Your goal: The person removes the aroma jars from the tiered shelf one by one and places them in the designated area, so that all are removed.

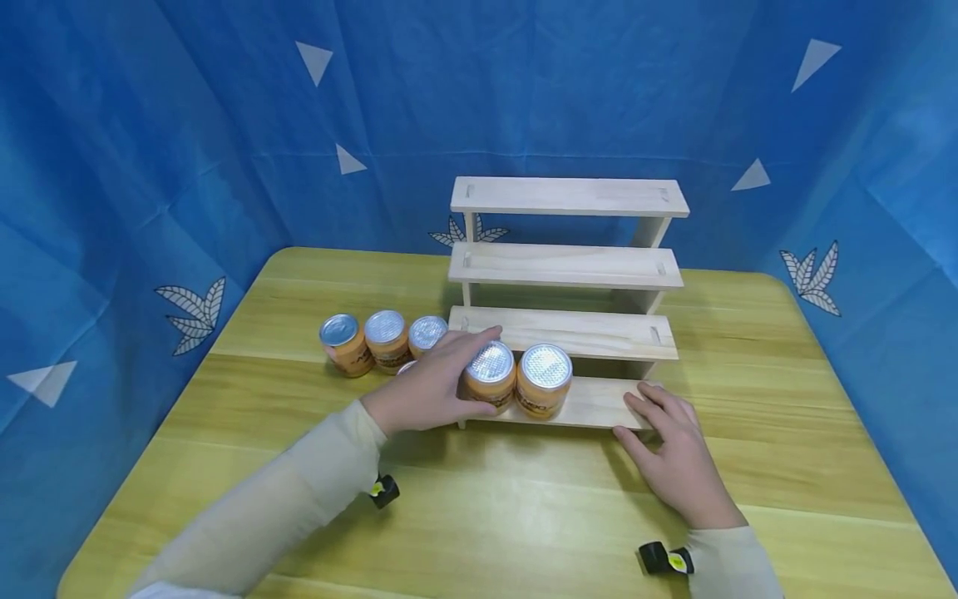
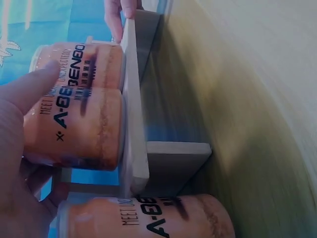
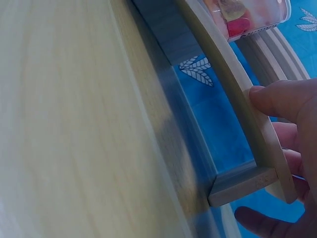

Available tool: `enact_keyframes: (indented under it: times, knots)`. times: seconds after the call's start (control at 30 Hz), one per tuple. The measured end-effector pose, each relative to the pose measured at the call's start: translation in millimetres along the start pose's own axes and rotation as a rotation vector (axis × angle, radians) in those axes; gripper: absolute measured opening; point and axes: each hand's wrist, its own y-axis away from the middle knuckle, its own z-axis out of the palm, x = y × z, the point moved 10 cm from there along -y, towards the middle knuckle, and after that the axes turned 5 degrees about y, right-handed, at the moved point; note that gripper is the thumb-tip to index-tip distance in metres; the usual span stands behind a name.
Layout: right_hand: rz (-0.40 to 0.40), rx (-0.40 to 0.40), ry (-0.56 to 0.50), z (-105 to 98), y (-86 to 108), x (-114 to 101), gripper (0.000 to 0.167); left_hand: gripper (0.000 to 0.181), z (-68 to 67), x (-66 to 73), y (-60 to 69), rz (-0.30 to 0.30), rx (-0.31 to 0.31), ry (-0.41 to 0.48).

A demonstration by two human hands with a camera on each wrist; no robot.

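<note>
On the lowest board of a stepped wooden display shelf (image 1: 599,406) stand two orange cans with shiny silver lids, side by side. My left hand (image 1: 430,378) grips the left can (image 1: 490,370), its thumb in front and its fingers behind. The second can (image 1: 545,378) touches it on the right. In the left wrist view, the held can (image 2: 81,129) has its base against the board. At the board's right end, my right hand (image 1: 677,453) holds the corner, thumb at the front edge and bent fingertips on top. The right wrist view shows this thumb against the board's edge (image 3: 265,134).
Left of the shelf, several similar cans (image 1: 348,345) stand on the wooden table (image 1: 524,516), one partly hidden by my left hand. Three higher boards (image 1: 565,195) rise behind the lowest one. A blue cloth (image 1: 569,83) hangs around the table's back and sides.
</note>
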Motion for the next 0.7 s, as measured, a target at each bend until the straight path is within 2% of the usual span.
enact_keyframes:
  times: [0.2, 0.27, 0.47, 0.6, 0.7]
  knots:
    - [0.005, -0.018, -0.002, 1.3, 0.9, 1.2, 0.05, 0.097, 1.7, -5.8, -2.6, -0.028, 0.011, -0.004]
    - [0.003, -0.016, -0.005, 1.7, -0.9, -0.3, 0.05, 0.094, -1.8, -7.7, -2.3, -0.037, 0.019, 0.013]
    - [0.003, -0.024, -0.011, 5.2, -3.5, -3.0, 0.05, 0.088, -9.8, -17.2, 2.9, -0.087, 0.039, 0.119]
    - [0.012, -0.023, -0.013, 4.1, -1.5, -2.4, 0.049, 0.087, -12.3, -19.9, 4.5, -0.099, 0.038, 0.206]
    - [0.014, -0.005, -0.01, 0.7, -0.4, -2.6, 0.049, 0.088, -19.9, -19.6, 4.8, -0.098, 0.068, 0.273]
